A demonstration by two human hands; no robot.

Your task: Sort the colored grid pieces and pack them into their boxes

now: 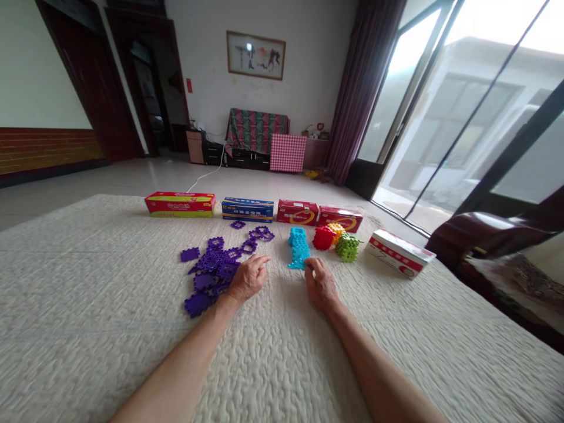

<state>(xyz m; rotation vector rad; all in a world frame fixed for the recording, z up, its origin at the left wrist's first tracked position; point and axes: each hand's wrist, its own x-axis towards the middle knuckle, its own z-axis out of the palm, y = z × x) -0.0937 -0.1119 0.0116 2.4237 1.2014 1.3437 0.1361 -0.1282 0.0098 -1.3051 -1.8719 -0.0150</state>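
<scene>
My right hand (321, 283) has its fingers closed at the near right edge of a light blue assembly of interlocking plastic pieces (298, 244). The assembly lies on the cloth, with a raised block at its far end and a flat part near me. My left hand (249, 278) is beside a loose pile of purple interlocking pieces (214, 258), its index finger stretched to the right and nothing visible in its grasp. Right of the light blue assembly sit built blocks: a red one (323, 237), a yellow one (336, 231) and a green one (348, 248).
Along the back stand a red-and-yellow box (180, 205), a blue box (247, 210) and two red boxes (297, 212). A white-and-red box (400, 254) lies at the right. All rest on a quilted cream cover (273, 370). A dark armchair (467, 235) is at the right edge.
</scene>
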